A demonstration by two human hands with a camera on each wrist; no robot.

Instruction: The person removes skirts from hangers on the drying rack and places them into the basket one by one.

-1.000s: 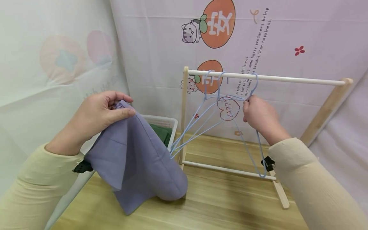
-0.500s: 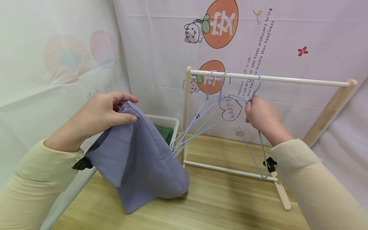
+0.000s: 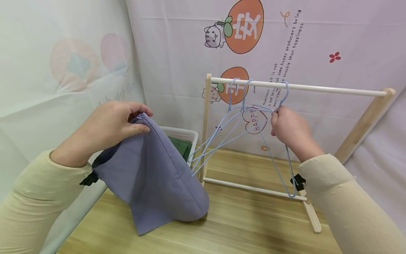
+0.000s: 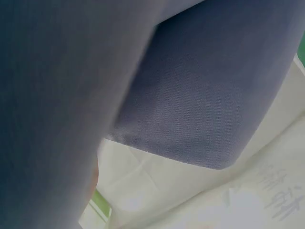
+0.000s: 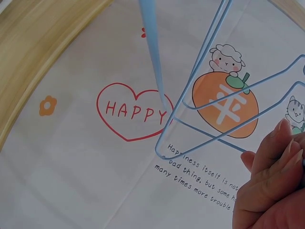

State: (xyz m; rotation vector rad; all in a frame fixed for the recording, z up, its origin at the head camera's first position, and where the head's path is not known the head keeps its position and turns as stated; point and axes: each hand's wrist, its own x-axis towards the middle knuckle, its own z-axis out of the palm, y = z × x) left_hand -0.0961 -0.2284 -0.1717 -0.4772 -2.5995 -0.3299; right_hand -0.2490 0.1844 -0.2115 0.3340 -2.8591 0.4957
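My left hand [image 3: 118, 121] pinches the top edge of a greyish-purple piece of cloth [image 3: 165, 176] between thumb and fingers. The cloth has seams and drapes down to the tabletop; its kind is not clear. In the left wrist view the cloth [image 4: 205, 95] hides most of that hand. My right hand [image 3: 290, 127] grips a light blue clothes hanger [image 3: 287, 155] just under its hook, which is over the rack's rail. In the right wrist view the curled fingers [image 5: 267, 191] show at the lower right, near the blue wires of other hangers [image 5: 228, 138].
A wooden rack [image 3: 206, 116] with a white top rail [image 3: 333, 88] stands on the wooden table [image 3: 238, 225]. Other blue hangers [image 3: 219, 130] hang at its left end. Behind the cloth is a white basket [image 3: 192, 137] with dark green cloth [image 3: 182, 146]. Printed curtains [image 3: 171, 53] enclose the table.
The folded-over flap of the purple cloth under my left hand has opened out and lies flatter. The head view has shifted slightly. My right hand keeps its grip on the hanger.
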